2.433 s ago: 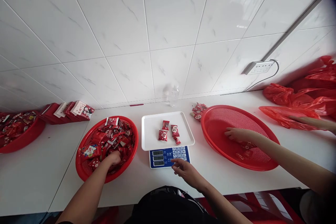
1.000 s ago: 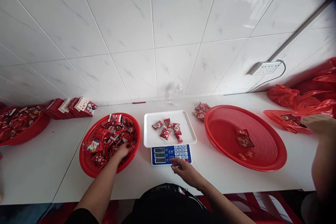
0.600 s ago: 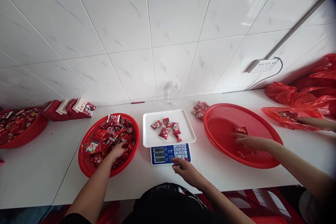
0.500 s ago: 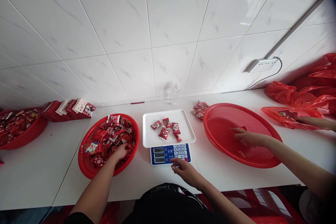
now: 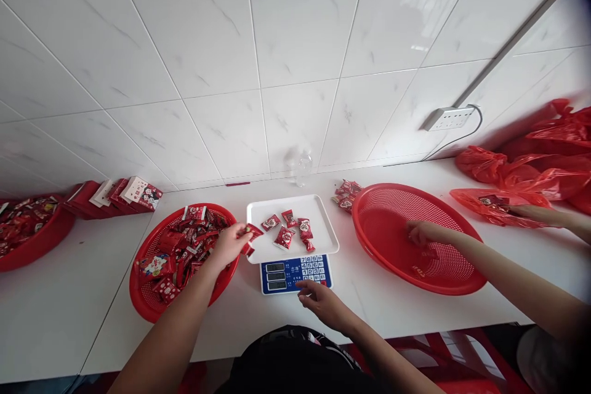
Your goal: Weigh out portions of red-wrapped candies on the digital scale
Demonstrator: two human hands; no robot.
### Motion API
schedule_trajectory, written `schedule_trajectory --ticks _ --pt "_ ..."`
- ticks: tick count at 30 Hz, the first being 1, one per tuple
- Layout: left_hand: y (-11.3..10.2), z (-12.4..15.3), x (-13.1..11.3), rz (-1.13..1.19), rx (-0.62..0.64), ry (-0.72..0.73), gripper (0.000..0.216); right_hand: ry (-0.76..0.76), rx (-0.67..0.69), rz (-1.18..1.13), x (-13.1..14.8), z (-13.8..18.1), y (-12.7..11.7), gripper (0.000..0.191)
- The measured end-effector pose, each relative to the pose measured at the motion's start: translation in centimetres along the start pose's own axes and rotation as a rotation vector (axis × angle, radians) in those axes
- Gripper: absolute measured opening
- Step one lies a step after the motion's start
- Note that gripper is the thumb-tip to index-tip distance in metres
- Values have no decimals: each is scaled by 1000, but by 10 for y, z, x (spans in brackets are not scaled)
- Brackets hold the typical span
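Note:
My left hand (image 5: 229,245) is closed on red wrapped candies (image 5: 253,233), between the rim of a red basket (image 5: 138,295) and the left edge of a white weighing tray (image 5: 327,221). Several small red packets (image 5: 283,237) lie scattered on that tray. Beneath it, the blue panel of a digital scale (image 5: 295,273) shows a keypad and displays, too small to read. My right hand (image 5: 327,308) hovers at the panel's lower edge, fingers loosely stretched and holding nothing. Red packets of mixed sizes (image 5: 196,240) fill the basket at left.
Another person's hand (image 5: 427,234) reaches into a red basket (image 5: 364,246) on the right. A further hand (image 5: 530,214) is at red plastic bags (image 5: 521,172). A clear bottle (image 5: 303,167) stands by the wall; red boxes (image 5: 113,196) and another filled basket (image 5: 28,255) lie left.
My left hand has come up out of the basket and moved right to the tray's edge with candies in it. My right hand has stayed by the scale. The view has shifted slightly.

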State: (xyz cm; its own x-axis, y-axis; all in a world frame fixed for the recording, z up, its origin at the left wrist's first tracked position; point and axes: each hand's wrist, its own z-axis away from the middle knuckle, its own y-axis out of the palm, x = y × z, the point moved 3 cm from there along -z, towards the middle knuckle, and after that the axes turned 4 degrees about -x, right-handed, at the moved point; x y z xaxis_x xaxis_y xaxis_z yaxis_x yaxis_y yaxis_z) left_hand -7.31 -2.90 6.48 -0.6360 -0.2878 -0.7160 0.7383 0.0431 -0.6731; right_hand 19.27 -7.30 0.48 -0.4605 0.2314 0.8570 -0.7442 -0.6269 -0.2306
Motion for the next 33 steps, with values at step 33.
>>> schedule_trajectory --ticks 33 --pt "81 -30 -31 222 102 -17 47 -171 -446 534 39 -83 -59 48"
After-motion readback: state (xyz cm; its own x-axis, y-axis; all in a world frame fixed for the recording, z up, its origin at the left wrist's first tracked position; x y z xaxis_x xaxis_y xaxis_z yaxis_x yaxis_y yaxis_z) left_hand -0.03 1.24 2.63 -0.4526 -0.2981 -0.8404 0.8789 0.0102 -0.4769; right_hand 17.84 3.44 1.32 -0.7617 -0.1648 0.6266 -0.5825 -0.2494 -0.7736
